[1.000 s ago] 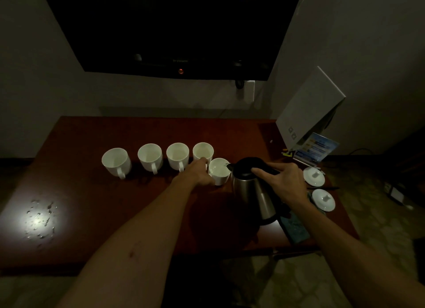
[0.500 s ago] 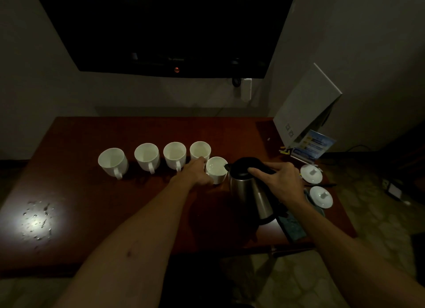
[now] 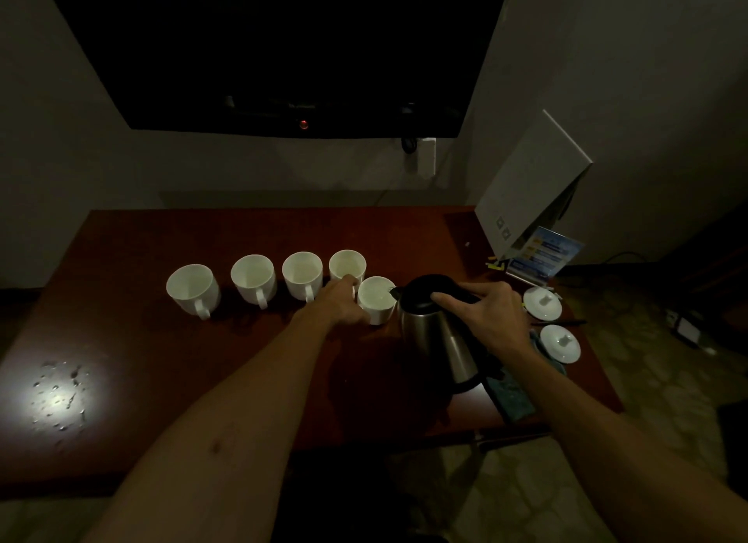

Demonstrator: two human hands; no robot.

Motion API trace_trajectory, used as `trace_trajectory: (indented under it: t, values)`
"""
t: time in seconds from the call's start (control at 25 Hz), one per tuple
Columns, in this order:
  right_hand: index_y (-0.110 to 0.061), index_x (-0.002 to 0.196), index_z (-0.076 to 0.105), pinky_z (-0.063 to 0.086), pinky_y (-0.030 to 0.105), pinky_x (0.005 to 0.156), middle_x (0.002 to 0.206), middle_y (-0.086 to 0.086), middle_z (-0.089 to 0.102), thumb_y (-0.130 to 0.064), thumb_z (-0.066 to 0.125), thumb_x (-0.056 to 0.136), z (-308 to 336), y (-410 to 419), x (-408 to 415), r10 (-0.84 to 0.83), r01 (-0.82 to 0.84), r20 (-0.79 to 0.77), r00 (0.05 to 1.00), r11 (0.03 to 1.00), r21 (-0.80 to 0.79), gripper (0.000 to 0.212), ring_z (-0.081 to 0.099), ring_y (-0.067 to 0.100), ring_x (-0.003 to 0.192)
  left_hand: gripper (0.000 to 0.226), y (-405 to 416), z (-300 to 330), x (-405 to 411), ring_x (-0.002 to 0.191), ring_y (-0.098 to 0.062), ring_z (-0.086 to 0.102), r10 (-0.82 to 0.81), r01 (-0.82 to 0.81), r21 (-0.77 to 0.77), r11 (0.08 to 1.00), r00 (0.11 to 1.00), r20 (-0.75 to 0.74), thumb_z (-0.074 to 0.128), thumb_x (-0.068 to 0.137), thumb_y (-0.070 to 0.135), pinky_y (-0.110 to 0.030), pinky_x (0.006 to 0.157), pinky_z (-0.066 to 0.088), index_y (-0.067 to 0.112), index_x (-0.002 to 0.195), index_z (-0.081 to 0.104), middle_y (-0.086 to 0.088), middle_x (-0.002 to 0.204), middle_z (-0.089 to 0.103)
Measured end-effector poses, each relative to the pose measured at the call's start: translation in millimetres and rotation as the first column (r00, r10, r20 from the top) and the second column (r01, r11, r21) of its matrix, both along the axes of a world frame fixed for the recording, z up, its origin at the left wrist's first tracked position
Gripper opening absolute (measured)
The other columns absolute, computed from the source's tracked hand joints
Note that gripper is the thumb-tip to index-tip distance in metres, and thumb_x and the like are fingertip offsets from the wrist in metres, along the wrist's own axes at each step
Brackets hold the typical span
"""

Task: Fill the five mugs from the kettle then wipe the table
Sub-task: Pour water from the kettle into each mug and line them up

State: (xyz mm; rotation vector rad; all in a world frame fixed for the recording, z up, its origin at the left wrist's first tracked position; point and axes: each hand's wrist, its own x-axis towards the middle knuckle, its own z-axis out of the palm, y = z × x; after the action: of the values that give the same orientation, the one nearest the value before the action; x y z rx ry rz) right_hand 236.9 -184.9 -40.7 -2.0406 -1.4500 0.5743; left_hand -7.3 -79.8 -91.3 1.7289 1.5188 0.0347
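Two hands were at work: my right hand (image 3: 491,317) curled round the black handle of the steel kettle (image 3: 439,332), tipped with its spout over the fifth mug (image 3: 376,299); my left hand (image 3: 342,305) gripped that mug's side. Four more white mugs (image 3: 253,277) stood in a row to the left on the red-brown table (image 3: 162,360). Two white lids (image 3: 542,303) lay right of the kettle.

Left hand (image 3: 344,305) covering the handle of the white ceramic mug beside the kettle (image 3: 377,299), right hand (image 3: 491,319) hiding the steel kettle's black handle (image 3: 461,297), liquid level unreadable in dimness, black wall screen (image 3: 283,48) running past the top edge.
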Motion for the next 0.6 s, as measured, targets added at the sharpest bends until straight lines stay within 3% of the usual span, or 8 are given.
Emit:
trace_trajectory:
  t: [0.32,0.6]
  values:
    - [-0.018,0.127,0.072,0.047,0.016,0.056,0.112,0.002,0.077,-0.058,0.077,0.08,3.0,1.5,-3.2,0.012,-0.012,-0.005,1.0,1.0,-0.017,0.062,0.06,-0.006,0.073,0.098,-2.0,4.2,0.2,0.122,-0.034,0.052,-0.002,0.002,-0.01,1.0,1.0,-0.012,0.076,0.057,0.033,-0.054,0.096,0.052,0.022,0.145,0.035,-0.011,0.144,0.041]
    - [-0.017,0.126,0.073,0.058,0.026,0.066,0.113,0.003,0.077,-0.06,0.077,0.078,3.7,1.7,-5.3,0.012,-0.012,-0.013,1.0,1.0,-0.004,0.064,0.07,0.009,0.085,0.089,-2.3,-0.3,-2.5,0.113,-0.032,0.056,0.022,-0.021,-0.033,0.999,1.0,0.023,0.077,0.062,0.026,-0.051,0.091,0.054,0.022,0.141,0.038,-0.009,0.137,0.046]
